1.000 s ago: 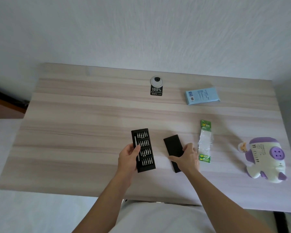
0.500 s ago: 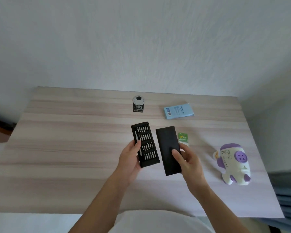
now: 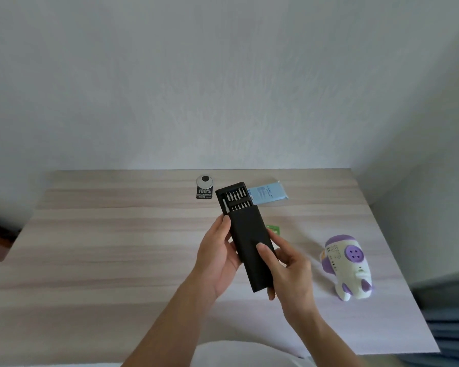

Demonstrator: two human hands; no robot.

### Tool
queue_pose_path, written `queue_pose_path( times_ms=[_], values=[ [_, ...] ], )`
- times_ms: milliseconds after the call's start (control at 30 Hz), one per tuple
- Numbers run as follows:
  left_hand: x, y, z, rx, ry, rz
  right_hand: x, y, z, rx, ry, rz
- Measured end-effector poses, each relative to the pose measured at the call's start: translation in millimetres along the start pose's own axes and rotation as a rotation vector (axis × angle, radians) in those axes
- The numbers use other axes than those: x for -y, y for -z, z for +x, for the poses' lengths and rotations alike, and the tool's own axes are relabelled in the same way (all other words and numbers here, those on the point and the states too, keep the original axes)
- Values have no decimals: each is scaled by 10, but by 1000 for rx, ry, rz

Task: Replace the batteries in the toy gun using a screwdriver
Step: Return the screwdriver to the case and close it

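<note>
Gripping black sleeve (image 3: 251, 250), right hand (image 3: 289, 268) thumb on top, left hand (image 3: 217, 256) clasping bit tray (image 3: 232, 198)

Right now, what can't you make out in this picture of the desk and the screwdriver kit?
Head view only:
- Bit tray: lower rows hidden inside the black sleeve.
- Green battery pack: mostly hidden behind the sleeve and right hand.
- Blue packet: print too small to read; left end behind the tray.
- Toy gun: no battery cover or screw visible.
- Left hand: fingers hidden behind the sleeve.

A blue packet (image 3: 269, 194) and a round grommet (image 3: 205, 181) lie on the wooden table (image 3: 104, 247).
</note>
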State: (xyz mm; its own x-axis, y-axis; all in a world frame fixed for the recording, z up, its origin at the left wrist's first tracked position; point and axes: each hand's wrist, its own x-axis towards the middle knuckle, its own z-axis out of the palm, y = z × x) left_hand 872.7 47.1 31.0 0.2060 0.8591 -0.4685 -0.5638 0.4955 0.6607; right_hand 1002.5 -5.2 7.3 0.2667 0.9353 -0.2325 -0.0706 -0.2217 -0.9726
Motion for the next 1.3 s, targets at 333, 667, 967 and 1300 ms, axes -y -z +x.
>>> queue_pose_path(
  times_ms=[333,667,967,1300],
  values=[
    [78,-23,-90,38,-53,75,-5,43,-85,-10,43,-52],
    [96,80,-134,6,-74,109,-37,4,-153,36,69,-151],
    [118,143,-155,34,1,210,-24,37,-43,116,-21,-147],
    [135,205,-122,33,39,233,-86,2,21,123,-16,-270]
  ],
)
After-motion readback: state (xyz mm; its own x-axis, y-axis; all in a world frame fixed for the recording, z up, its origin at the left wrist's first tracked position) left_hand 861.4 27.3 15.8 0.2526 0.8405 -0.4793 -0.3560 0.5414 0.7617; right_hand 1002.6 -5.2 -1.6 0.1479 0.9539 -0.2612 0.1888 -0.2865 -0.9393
